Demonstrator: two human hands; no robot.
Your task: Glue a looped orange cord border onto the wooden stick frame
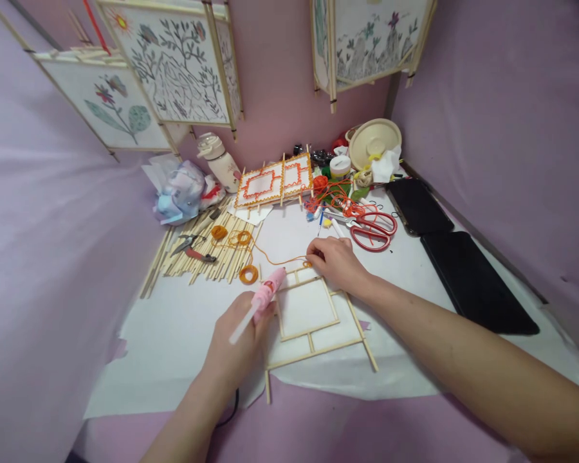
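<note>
My left hand (238, 341) is closed around a pink glue gun (265, 294) with a white glue stick at its rear; its nozzle points at the top left of a wooden-stick frame with white paper panels (313, 321). My right hand (335, 260) is closed in a pinch, pressing an orange cord (270, 257) onto the frame's top edge. The cord trails left to orange coils (244, 239) lying on the sticks.
A pile of wooden sticks (207, 251) with pliers (193, 247) lies at the left. Red scissors (374, 231), two finished orange-trimmed frames (275, 180), a bottle (219, 161), a bowl (374, 138) and clutter sit behind. Two black pads (473, 276) lie at the right. Painted panels (174, 61) hang above.
</note>
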